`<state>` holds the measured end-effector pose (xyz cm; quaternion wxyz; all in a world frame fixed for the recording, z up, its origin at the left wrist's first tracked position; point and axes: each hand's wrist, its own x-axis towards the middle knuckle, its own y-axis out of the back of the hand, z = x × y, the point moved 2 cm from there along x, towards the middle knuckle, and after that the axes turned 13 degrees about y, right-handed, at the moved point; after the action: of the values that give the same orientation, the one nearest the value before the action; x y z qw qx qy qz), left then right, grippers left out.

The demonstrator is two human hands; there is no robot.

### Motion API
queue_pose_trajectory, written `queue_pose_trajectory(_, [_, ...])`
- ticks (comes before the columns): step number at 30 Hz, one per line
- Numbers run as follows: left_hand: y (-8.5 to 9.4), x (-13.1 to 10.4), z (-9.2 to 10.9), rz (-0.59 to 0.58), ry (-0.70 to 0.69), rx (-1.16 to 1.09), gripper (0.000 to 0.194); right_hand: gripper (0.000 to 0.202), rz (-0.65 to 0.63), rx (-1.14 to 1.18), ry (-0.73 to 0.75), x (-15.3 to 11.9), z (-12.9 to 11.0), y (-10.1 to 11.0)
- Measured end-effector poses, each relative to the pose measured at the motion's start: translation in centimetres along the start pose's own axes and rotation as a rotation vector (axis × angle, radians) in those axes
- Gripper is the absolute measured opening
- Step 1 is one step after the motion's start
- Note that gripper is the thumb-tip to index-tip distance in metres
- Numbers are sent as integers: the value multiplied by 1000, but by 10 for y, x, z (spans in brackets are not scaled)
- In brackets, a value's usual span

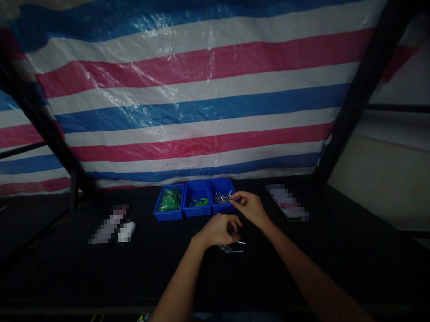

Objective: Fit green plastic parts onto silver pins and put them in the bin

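Above the dark tabletop my left hand (220,230) hovers with its fingers curled in. What it holds, if anything, is hidden. Thin silver screw-like pieces (234,251) lie just below it, and one shows by the thumb. My right hand (251,206) reaches to the front edge of the right blue bin (224,209), thumb and fingertips pinched together. Whatever sits in that pinch is too small to make out. Inside this bin is a pile of similar silver pieces (222,197).
The middle blue bin (197,211) contains small green pieces (199,201); the left bin (168,215) holds a green-filled plastic bag (171,200). A blurred phone-like item (287,203) lies right, a white object (127,231) left. Striped sheeting (205,104) hangs behind.
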<state>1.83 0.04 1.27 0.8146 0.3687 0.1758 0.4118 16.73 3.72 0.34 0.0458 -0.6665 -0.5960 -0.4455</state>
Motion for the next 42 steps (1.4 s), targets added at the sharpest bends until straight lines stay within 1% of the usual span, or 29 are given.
queue_pose_trajectory(6, [-2, 2, -4, -11, 24, -31, 27, 15, -3, -10, -5, 0, -1, 0])
queue_pose_trajectory(12, [-1, 2, 0, -21, 30, 31, 23, 16, -7, -15, -28, 0, 0, -2])
queue_pose_trajectory(21, [-3, 3, -1, 23, 5, 14, 19, 15, -4, -24, 2, 0, -1, -1])
queue_pose_trajectory(27, [-5, 4, -3, 13, 0, -26, 20, 16, -8, -20, 10, 0, -4, 0])
queue_pose_trajectory(35, [-8, 4, -5, 7, 6, 0, 25, 14, -9, -21, 14, 1, -6, 0])
queue_pose_trajectory(38, [-10, 5, -5, -13, -1, -52, 26, 14, -10, -22, 5, 0, -6, 0])
queue_pose_trajectory(42, [-13, 7, -3, -33, -4, -240, 20, 14, -7, -11, 6, 0, -7, 0])
